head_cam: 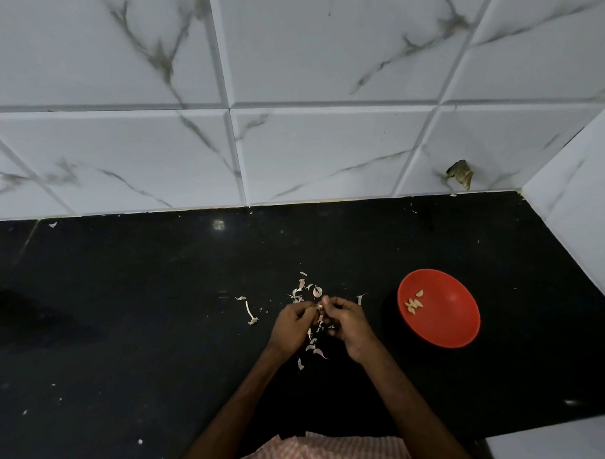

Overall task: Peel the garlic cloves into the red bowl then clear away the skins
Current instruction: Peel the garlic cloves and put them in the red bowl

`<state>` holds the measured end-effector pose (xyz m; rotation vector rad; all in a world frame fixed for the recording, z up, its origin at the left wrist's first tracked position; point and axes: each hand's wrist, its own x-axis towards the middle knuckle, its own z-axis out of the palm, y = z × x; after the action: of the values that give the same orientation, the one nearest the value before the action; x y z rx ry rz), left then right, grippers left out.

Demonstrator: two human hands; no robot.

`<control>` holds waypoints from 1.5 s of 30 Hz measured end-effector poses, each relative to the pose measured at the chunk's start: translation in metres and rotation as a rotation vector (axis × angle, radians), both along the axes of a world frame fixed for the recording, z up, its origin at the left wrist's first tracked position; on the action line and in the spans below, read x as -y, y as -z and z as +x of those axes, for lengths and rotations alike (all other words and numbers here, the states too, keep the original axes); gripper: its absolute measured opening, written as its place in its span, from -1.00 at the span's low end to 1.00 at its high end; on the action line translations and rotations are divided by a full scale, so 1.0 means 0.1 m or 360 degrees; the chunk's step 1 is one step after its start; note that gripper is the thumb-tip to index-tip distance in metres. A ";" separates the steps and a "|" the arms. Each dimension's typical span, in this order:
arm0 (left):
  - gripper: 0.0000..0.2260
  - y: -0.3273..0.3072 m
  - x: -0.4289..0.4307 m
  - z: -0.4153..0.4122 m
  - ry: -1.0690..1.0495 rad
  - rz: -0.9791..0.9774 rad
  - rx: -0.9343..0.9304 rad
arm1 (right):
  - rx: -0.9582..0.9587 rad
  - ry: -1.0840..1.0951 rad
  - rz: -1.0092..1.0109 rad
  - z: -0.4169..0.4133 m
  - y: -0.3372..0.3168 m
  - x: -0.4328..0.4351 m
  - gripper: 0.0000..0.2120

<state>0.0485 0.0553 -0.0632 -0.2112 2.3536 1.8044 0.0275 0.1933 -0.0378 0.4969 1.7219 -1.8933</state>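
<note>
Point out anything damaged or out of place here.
A dark, jagged patch, seemingly a chip, mars the wall tile just above the black counter near the right corner. Garlic skins lie scattered on the counter.

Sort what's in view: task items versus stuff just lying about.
Job: left hand and right hand pinching a garlic clove; red bowl; peeled cloves in it; loose skins on the counter.
Lying about: brown scrap on the wall tiles; checked cloth at the bottom edge.
</note>
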 end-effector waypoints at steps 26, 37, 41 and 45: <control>-0.93 -0.15 0.03 0.02 -0.0083 0.0518 0.0021 | 0.0229 0.0038 -0.0033 -0.04 -0.09 0.01 -0.87; -0.93 -0.08 -0.04 0.00 -0.0363 0.0464 -0.0073 | 0.0086 0.0043 -0.0056 -0.01 -0.10 0.07 -0.83; -0.93 -0.10 -0.06 0.01 -0.0400 0.0612 0.0042 | 0.0099 0.0055 -0.0124 -0.01 -0.09 0.08 -0.83; -0.88 -0.12 -0.03 0.01 -0.0434 0.0915 0.0245 | -0.0039 -0.0039 0.0029 0.02 -0.09 0.06 -0.82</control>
<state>0.0497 0.0580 -0.0512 -0.5827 1.6781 2.3989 0.0290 0.1872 -0.0286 0.4593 1.7546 -1.8759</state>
